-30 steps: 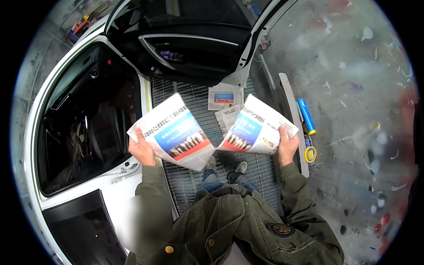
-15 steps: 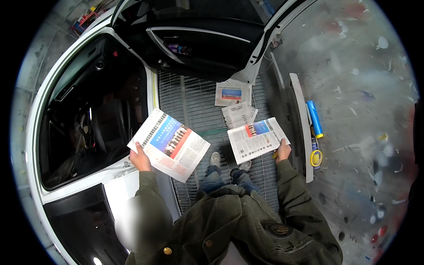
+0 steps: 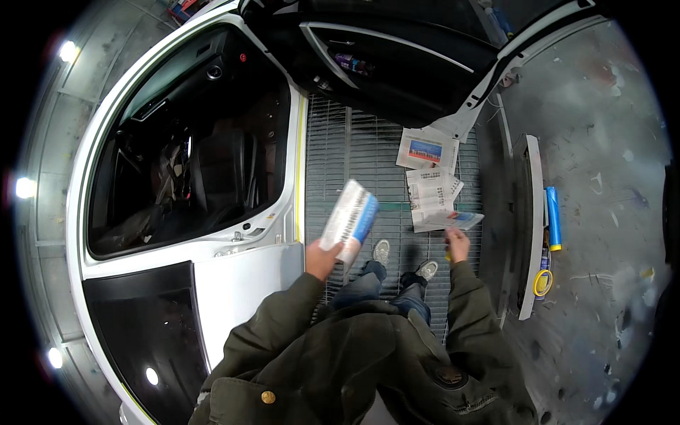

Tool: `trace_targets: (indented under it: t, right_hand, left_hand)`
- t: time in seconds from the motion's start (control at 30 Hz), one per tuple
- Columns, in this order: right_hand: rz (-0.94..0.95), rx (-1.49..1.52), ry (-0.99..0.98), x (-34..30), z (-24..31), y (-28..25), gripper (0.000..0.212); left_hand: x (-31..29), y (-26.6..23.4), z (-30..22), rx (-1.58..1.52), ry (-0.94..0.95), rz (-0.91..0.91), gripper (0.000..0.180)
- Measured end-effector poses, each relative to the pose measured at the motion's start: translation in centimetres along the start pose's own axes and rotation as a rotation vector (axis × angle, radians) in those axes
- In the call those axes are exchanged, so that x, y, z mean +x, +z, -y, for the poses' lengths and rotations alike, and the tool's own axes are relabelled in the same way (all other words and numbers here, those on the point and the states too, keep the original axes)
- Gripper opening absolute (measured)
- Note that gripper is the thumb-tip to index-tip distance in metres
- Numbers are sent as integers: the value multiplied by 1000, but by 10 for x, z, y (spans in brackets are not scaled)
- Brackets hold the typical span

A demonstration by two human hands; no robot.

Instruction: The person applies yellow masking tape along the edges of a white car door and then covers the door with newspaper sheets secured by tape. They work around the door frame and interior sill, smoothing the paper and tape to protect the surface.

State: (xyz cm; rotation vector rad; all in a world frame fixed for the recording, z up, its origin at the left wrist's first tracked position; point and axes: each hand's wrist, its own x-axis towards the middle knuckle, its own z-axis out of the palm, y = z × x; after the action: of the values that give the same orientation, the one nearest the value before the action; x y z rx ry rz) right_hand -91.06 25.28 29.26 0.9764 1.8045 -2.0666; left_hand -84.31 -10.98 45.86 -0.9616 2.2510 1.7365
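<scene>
My left hand [image 3: 323,259] grips a newspaper [image 3: 352,218] by its lower edge, beside the car's open front doorway. The paper is tilted and narrow in view, its blue picture partly showing. On the other side my right hand [image 3: 458,245] pinches a second newspaper [image 3: 464,220], seen at a flat slant above the floor grating. A small yellow thing [image 3: 448,256] shows at the right hand's fingers, too small to name. Beyond it, loose newspaper sheets [image 3: 429,185] and a newspaper with a blue picture [image 3: 423,149] lie on the grating.
The white car [image 3: 244,287] stands on the left, its black-trimmed door [image 3: 397,60] swung open ahead. Metal grating [image 3: 361,152] lies underfoot. At the right, a long pale panel [image 3: 528,227] stands beside a blue roll [image 3: 553,218] and a yellow ring [image 3: 543,282] on the stained floor.
Both newspapers have tilted from facing up to a slant. My left hand has moved inward, away from the car. The whole view has shifted, so the car and door appear further right.
</scene>
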Motion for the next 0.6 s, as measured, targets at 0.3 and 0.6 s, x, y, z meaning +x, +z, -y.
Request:
trace_targets:
  t: [0.3,0.6]
  right_hand:
    - [290,-830,-478,-176,50,92,74]
    - [85,-447,-238,-149,-3,33,25]
  left_hand:
    - [-15,113,-51,-190,1,210,32]
    - [-13,129,-72,23,379,813,86]
